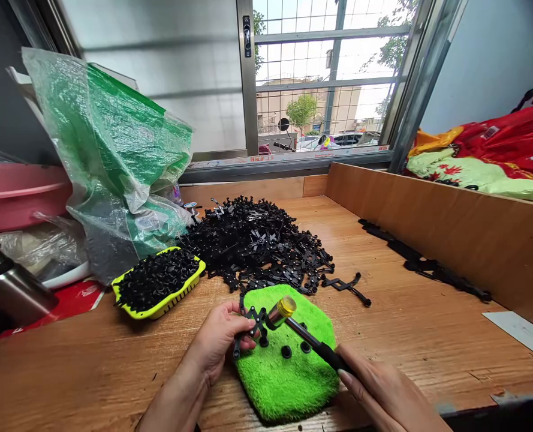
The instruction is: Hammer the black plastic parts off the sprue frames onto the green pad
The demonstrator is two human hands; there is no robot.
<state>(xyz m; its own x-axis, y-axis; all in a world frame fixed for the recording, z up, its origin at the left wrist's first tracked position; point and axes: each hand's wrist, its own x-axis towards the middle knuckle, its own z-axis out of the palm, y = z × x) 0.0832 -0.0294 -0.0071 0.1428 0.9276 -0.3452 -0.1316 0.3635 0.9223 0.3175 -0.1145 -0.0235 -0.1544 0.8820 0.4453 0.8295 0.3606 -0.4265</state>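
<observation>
Between the thumb and fingers of my left hand (pixel 225 336) is a black jointed linkage (pixel 256 318) with round ends, held over the left edge of a green fluffy cloth (pixel 288 384). My right hand (pixel 376 384) is wrapped round the black grip of a small mallet (pixel 309 339). The mallet's head, with a yellow translucent face (pixel 286 306), is beside the linkage; whether they touch I cannot tell. Several black round caps, one of them a black cap (pixel 286 351), lie on the cloth.
Behind the cloth spreads a large heap of black linkages (pixel 257 240). At left stands a yellow basket (pixel 158 311) full of small black parts. A single linkage (pixel 347 287) lies right of the heap. A steel flask (pixel 14 288), wooden barrier (pixel 437 216) and white card (pixel 520 330) flank the worktop.
</observation>
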